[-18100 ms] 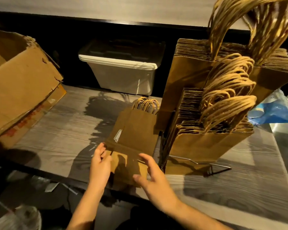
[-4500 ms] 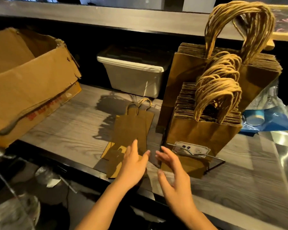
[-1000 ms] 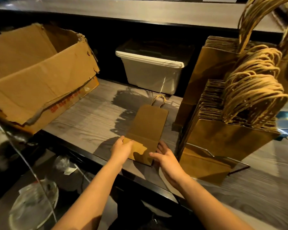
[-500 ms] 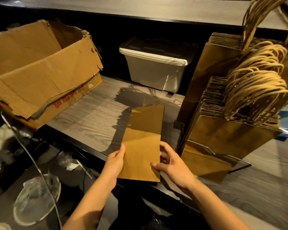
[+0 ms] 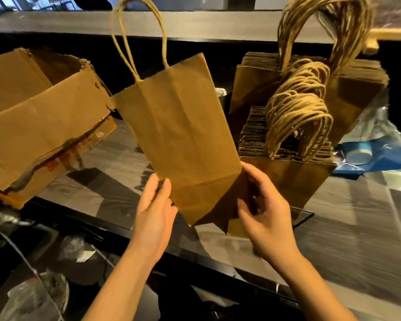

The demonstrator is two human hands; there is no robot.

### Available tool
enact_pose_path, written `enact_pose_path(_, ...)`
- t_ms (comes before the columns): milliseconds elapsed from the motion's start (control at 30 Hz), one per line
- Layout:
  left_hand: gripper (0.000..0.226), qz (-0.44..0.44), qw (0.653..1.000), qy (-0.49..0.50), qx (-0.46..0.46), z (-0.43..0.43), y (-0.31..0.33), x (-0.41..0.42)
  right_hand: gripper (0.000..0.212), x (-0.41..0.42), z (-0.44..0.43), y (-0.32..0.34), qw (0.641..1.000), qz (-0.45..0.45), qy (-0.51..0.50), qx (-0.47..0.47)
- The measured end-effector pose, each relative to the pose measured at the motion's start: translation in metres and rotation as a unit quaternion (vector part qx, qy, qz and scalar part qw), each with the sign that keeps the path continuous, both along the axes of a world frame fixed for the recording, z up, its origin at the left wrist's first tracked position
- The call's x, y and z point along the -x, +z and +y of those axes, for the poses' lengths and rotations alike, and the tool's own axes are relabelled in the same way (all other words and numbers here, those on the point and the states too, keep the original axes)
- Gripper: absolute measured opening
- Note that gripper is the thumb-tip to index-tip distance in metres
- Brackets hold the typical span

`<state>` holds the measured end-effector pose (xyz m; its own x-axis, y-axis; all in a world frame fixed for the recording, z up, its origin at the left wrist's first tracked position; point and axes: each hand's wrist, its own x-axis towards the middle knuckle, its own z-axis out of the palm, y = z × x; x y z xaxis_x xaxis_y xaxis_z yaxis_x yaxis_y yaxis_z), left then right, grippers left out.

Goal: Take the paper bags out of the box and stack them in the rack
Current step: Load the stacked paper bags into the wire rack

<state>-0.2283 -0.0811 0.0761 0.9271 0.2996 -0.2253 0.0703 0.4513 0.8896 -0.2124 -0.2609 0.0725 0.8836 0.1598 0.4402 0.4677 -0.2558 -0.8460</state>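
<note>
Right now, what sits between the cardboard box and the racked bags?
Head view: a paper bag, handles up, held by left hand and right hand.

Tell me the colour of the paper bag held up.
The paper bag is plain brown, without print; the head view shows it.

We have 1 view, from a camera on the person's head, facing forward and down at the counter [image 5: 357, 228]. It sits near: the left hand [image 5: 155, 218] and right hand [image 5: 266, 218], just left of the rack [image 5: 310, 213], hold a bag [image 5: 183, 135] that fills mid-frame. The wide lens also takes in the box [image 5: 44, 126] well left of the rack, the shelf [image 5: 195, 22] above it and clutter [image 5: 83, 254] below, nearest us.
</note>
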Motion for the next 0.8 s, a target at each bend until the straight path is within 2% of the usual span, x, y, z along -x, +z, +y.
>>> enact_pose_path(100,0.033,-0.059,0.995,-0.044,-0.070,-0.018,0.019,-0.005,0.062,-0.003,-0.007,0.011,0.993,-0.085,-0.083,-0.001)
enact_pose_path(200,0.035,-0.121,0.981,-0.063,-0.135,-0.035,0.035,-0.014,0.062,-0.006,-0.014,0.025,0.979,-0.142,-0.146,-0.012)
enact_pose_path(267,0.025,-0.156,0.975,-0.061,-0.148,-0.043,0.041,-0.019,0.063,-0.009,-0.019,0.032,0.965,-0.192,-0.181,0.001)
enact_pose_path(333,0.027,-0.183,0.966,-0.071,-0.167,-0.052,0.049,-0.025,0.066,-0.014,-0.025,0.038,0.952,-0.229,-0.204,0.006)
enact_pose_path(433,0.033,-0.216,0.955,-0.094,-0.183,-0.068,0.065,-0.030,0.068,-0.018,-0.032,0.039,0.946,-0.244,-0.213,-0.005)
enact_pose_path(533,0.029,-0.232,0.948,-0.099,-0.193,-0.079,0.068,-0.036,0.061,-0.019,-0.042,0.036,0.930,-0.256,-0.262,0.007)
enact_pose_path(667,0.025,-0.227,0.943,-0.113,-0.214,-0.085,0.065,-0.037,0.066,-0.022,-0.045,0.032,0.953,-0.200,-0.225,-0.042)
enact_pose_path(800,0.019,-0.225,0.931,-0.098,-0.268,-0.084,0.063,-0.036,0.068,-0.019,-0.043,0.033,0.947,-0.181,-0.265,-0.003)
